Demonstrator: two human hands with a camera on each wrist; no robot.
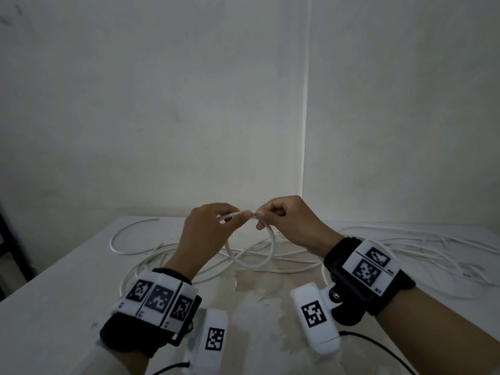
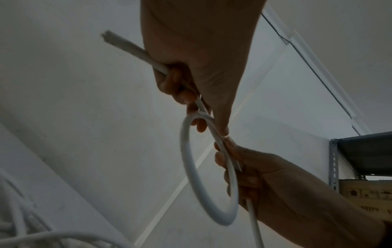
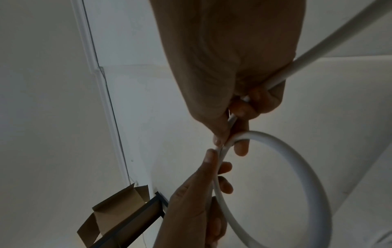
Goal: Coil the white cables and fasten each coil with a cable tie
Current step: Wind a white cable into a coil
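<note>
Coiling step, first turn. Left hand point(image 1: 208, 228) and right hand point(image 1: 286, 220) each pinch the white cable point(image 1: 253, 262) where one loop closes, held above the table point(image 1: 54, 280); each grip is clamped on it. No cable tie visible. Next: feed slack from the loose cables point(image 1: 405, 247) into further turns of matching size.

Dim, flat light throughout; wrist views show backlit, shadowed hands, slight motion blur and wide-angle bending.
</note>
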